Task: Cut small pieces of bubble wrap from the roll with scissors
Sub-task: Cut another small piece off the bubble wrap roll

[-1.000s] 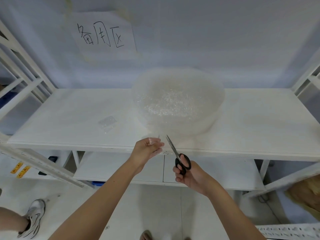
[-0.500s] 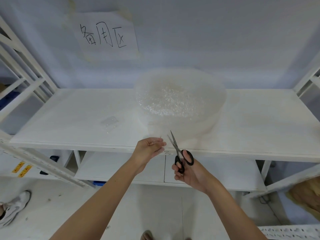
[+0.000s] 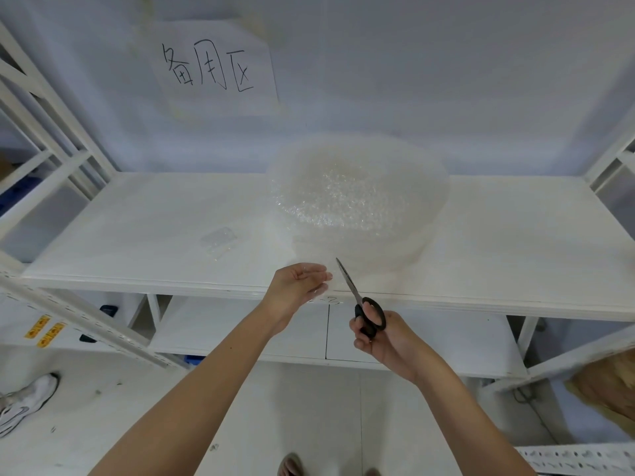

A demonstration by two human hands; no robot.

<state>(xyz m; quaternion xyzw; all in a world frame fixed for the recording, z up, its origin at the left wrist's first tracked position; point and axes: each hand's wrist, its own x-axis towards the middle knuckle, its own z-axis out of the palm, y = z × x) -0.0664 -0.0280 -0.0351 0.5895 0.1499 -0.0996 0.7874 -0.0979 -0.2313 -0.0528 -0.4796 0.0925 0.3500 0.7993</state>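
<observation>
Both forearms are seen bare from the lower edge of the view up to the wrists — no sleeves, watch or bracelet are shown. The left hand (image 3: pixel 298 286) and the right hand (image 3: pixel 385 341) are ungloved, and no rings can be made out. The toes of two feet are glimpsed at the bottom edge — footwear cannot be told.

A handwritten paper sign (image 3: pixel 214 68) is taped to the wall (image 3: pixel 446 80). A white sneaker (image 3: pixel 25 403) is seen on the floor (image 3: pixel 309 407), left of the white shelf (image 3: pixel 137 235).
</observation>
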